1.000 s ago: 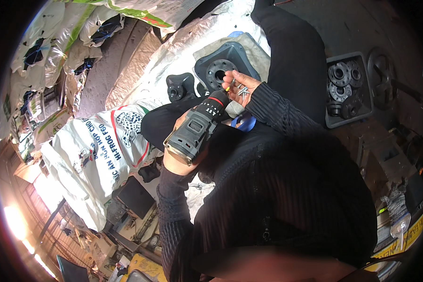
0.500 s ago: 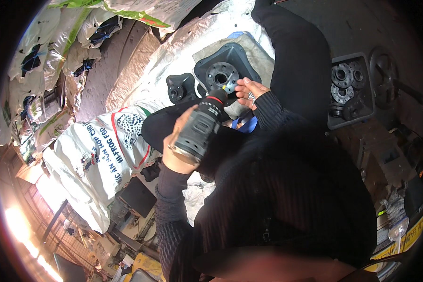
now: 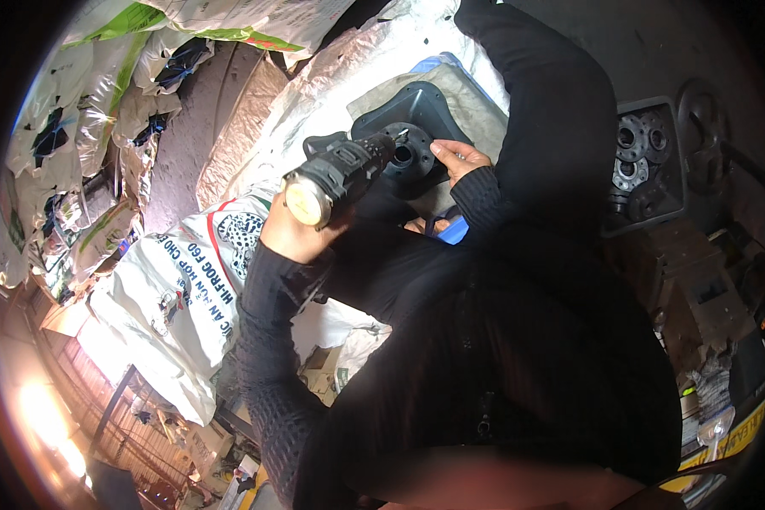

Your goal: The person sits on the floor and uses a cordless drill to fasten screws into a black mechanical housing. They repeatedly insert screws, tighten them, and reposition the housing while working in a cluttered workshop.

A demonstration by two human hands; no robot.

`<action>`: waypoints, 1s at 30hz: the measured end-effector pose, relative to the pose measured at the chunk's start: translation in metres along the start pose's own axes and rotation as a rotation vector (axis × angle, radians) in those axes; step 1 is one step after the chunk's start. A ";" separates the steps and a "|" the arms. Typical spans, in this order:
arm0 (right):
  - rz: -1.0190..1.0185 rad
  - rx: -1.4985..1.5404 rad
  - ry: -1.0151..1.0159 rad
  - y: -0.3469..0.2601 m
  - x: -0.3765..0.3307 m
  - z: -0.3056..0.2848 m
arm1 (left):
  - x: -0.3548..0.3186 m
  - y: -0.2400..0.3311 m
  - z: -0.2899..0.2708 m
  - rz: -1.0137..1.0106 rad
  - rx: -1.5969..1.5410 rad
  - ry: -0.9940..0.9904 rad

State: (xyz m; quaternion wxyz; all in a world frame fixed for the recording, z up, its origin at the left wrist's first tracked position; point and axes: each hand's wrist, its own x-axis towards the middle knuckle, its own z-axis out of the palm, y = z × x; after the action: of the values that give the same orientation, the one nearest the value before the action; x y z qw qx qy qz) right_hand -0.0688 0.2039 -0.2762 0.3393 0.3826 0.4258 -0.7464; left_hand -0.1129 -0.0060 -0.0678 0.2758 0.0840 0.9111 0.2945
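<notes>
Left hand (image 3: 293,228) wrapped around power driver (image 3: 336,174), nose at dark flanged part (image 3: 416,127); right hand (image 3: 455,159) fingers pinching that part's edge.

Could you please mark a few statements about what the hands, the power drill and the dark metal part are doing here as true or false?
1. The left hand grips a power drill. True.
2. The drill's tip points at a white sack. False: it points at the round hub of a dark metal part.
3. The right hand rests on the edge of that part. True.
4. The tray of round metal pieces lies on the person's left. False: it lies on their right.
5. The metal part lies on bare concrete. False: it lies on pale sheeting.
</notes>
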 end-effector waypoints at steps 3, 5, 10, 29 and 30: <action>0.047 -0.049 0.044 -0.005 -0.004 0.002 | 0.020 0.001 -0.012 -0.095 0.008 -0.093; 0.093 -0.130 0.064 -0.006 -0.004 0.002 | 0.034 0.002 -0.020 -0.183 0.012 -0.176; -0.069 0.031 0.016 0.002 0.002 0.007 | 0.048 0.010 -0.026 -0.093 0.011 -0.240; -0.102 -0.384 0.098 -0.007 0.001 0.001 | 0.050 0.013 -0.005 -0.116 0.207 -0.228; -0.135 -0.274 0.040 -0.004 0.005 0.001 | 0.048 0.013 -0.003 -0.236 0.181 -0.244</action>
State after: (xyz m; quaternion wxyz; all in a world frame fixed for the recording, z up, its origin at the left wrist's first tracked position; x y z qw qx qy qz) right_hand -0.0748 0.2034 -0.2791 0.3289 0.3180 0.5551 -0.6947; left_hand -0.1541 0.0181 -0.0803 0.4082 0.0359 0.8972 0.1648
